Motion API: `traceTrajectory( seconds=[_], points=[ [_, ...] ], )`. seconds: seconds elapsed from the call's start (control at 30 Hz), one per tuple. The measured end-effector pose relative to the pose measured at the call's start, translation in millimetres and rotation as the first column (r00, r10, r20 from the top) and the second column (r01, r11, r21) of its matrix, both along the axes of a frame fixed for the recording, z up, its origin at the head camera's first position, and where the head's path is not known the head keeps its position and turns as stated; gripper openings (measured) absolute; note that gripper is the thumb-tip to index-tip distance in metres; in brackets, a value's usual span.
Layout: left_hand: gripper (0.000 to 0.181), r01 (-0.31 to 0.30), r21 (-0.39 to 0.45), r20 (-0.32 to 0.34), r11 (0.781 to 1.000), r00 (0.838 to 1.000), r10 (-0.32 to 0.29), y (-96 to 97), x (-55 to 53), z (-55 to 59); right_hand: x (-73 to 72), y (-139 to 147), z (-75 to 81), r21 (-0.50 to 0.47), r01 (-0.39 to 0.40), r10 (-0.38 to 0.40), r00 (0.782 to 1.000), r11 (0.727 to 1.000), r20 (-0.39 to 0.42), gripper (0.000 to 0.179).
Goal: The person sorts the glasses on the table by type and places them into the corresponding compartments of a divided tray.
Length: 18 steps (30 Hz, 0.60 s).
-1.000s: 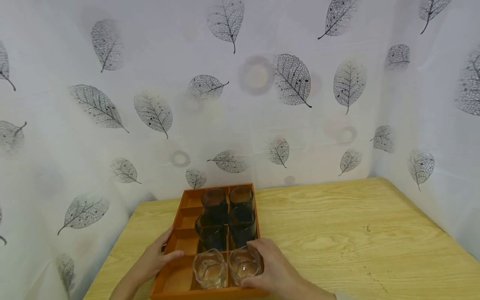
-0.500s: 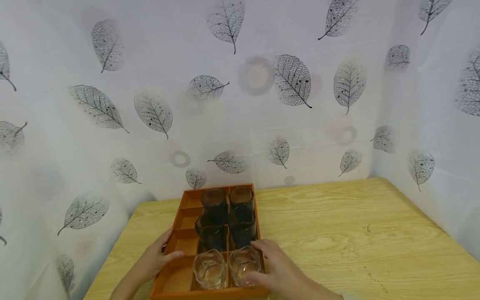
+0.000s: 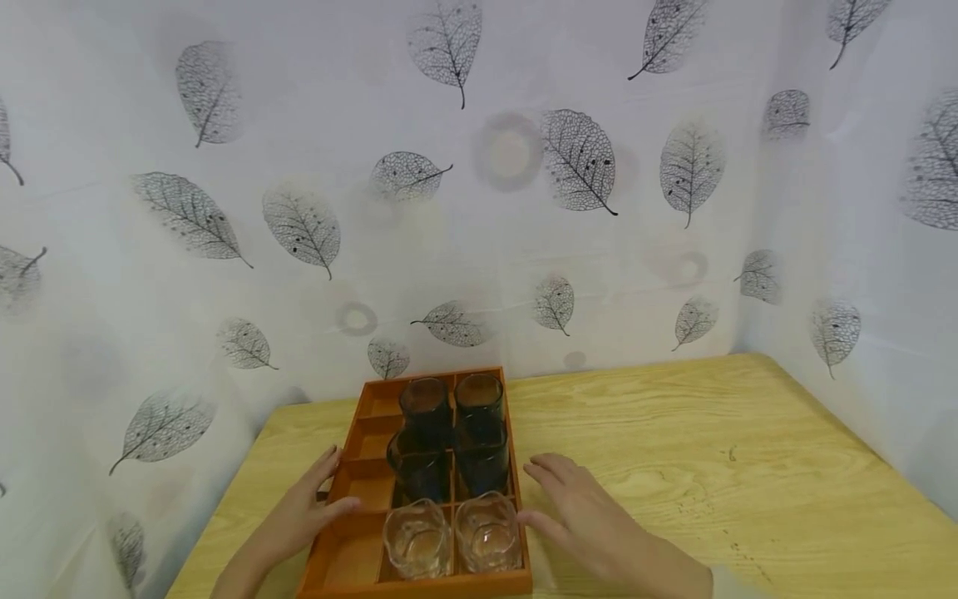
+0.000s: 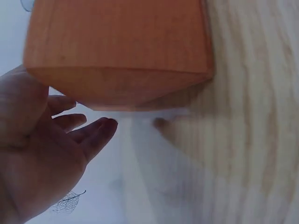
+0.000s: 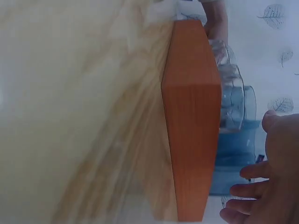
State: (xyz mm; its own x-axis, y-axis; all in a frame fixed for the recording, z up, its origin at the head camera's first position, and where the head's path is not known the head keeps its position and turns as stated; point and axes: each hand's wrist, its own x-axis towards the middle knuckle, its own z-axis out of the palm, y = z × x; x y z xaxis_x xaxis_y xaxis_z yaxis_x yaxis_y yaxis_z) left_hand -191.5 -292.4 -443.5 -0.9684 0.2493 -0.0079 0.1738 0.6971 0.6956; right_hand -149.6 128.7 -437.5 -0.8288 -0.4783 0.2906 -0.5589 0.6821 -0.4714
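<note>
An orange-brown wooden tray (image 3: 348,553) divided into compartments lies on the table. Two clear, wavy-rimmed glasses, a left one (image 3: 417,541) and a right one (image 3: 488,537), stand upright in its front compartments. Behind them are several dark blue glasses (image 3: 482,457) in the same two columns. My left hand (image 3: 295,516) is at the tray's left side, thumb over the rim; in the left wrist view its fingers hang loosely along the outer wall. My right hand (image 3: 599,520), relaxed and holding nothing, is just off the tray's right side, thumb tip near the right clear glass.
The tray's left column of compartments (image 3: 377,437) holds no glasses. Wood-grained tabletop (image 3: 674,433) extends to the right. A white curtain (image 3: 509,249) printed with leaves hangs behind the table and along both sides.
My right hand has let go of the right clear glass and drawn back to the right, off the tray. The left hand stays at the tray's left side.
</note>
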Motion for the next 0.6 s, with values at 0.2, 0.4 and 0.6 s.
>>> traceTrajectory(
  seconds=[0.2, 0.4, 0.6],
  points=[
    [0.079, -0.024, -0.14, -0.174, 0.99, 0.985, -0.001, 2.4, 7.0, 14.9, -12.9, 18, 3.1, 0.136, 0.037, -0.005, 0.972, 0.99, -0.234, 0.064],
    [0.076, -0.089, -0.319, -0.4, 0.944, 0.915, -0.048, 7.2, 6.4, 30.1, -26.6, 34, 14.9, 0.279, 0.079, 0.022, 0.94, 0.957, -0.341, 0.08],
    [0.078, -0.144, -0.42, -0.454, 0.896, 0.888, -0.07, 4.3, 6.1, 33.6, -39.6, 51, 19.8, 0.32, 0.117, -0.015, 0.952, 0.94, -0.306, 0.085]
  ],
)
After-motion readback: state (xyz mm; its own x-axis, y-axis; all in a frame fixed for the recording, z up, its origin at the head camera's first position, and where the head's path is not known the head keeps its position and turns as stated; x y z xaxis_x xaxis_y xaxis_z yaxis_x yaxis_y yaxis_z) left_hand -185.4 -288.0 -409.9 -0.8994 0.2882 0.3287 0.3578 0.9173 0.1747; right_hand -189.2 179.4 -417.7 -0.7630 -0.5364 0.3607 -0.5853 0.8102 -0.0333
